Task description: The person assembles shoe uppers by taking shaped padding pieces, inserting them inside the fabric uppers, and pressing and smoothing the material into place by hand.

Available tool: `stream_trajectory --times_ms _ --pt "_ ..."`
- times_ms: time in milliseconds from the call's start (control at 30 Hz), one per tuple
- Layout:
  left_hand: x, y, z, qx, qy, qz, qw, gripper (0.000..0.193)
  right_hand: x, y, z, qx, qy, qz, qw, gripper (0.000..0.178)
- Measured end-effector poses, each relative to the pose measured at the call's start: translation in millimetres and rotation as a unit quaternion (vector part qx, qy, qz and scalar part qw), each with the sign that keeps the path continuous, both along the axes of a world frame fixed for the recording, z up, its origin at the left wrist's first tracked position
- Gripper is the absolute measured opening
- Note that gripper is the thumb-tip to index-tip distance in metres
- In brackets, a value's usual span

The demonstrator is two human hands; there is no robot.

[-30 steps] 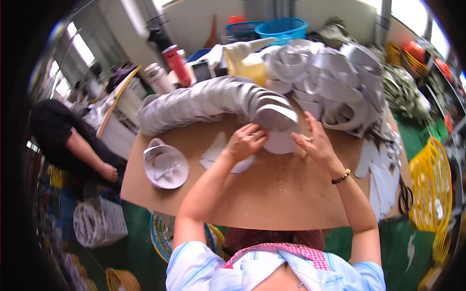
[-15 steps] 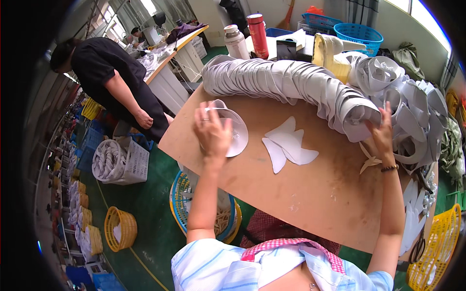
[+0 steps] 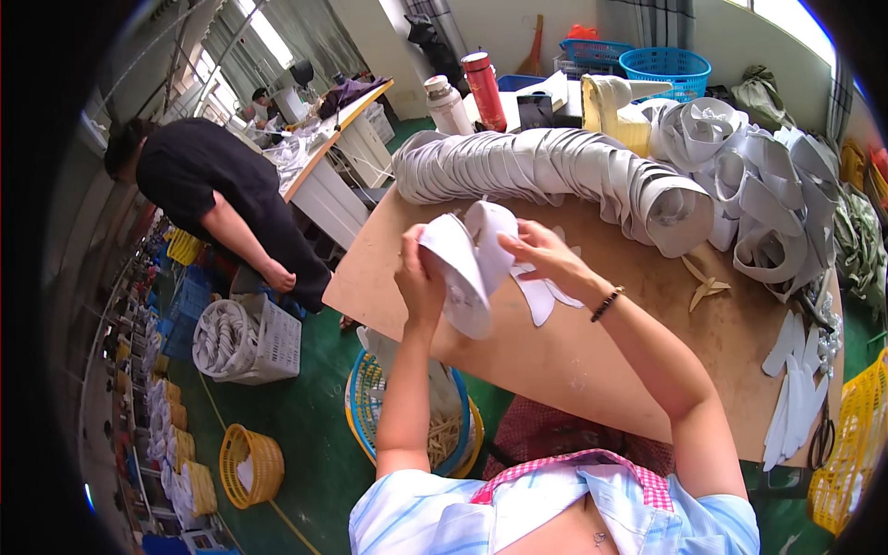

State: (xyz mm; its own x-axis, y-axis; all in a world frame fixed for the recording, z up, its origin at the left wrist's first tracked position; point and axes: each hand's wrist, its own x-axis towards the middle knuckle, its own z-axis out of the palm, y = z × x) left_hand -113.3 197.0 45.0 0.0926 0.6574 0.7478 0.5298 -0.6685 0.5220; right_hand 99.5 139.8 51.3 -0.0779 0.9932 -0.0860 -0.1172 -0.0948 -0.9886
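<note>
In front of my chest, above the table (image 3: pixel 629 370), a white curved piece (image 3: pixel 460 277) like a shoe upper is lifted, its sides rising in two lobes. My left hand (image 3: pixel 421 277) grips its left side, with the thumb hidden. On the right lobe, the fingers of my right hand (image 3: pixel 546 254) close at the edge. Flat white cut pieces (image 3: pixel 536 296) lie on the table behind, partly covered by my right hand. Across the table's far side stretches a long nested row of similar white curved pieces (image 3: pixel 536 162).
Loose white curved pieces (image 3: pixel 772 185) heap at the right, near pale wooden sticks (image 3: pixel 705 285), white strips (image 3: pixel 794 398) and scissors (image 3: pixel 820 439). A red flask (image 3: pixel 485 92) stands behind the row. Below the table's left edge sits a blue basket (image 3: pixel 366 393). A person in black (image 3: pixel 217 176) bends at the left.
The left hand has raised a white curved piece off the table and brought it rightward. My right hand has left the end of the row and come across to that piece.
</note>
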Motion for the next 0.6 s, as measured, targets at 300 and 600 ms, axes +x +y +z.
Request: stream_trajectory --times_ms 300,600 --pt "-43.3 -45.4 1.1 0.037 -0.277 -0.023 0.96 0.026 -25.7 55.4 -36.7 -0.086 0.476 -0.026 0.875 0.028" --pt "21.0 -101.9 22.0 -0.315 -0.533 -0.357 0.699 0.023 -13.4 -44.0 8.3 -0.053 0.198 0.152 0.967 0.045"
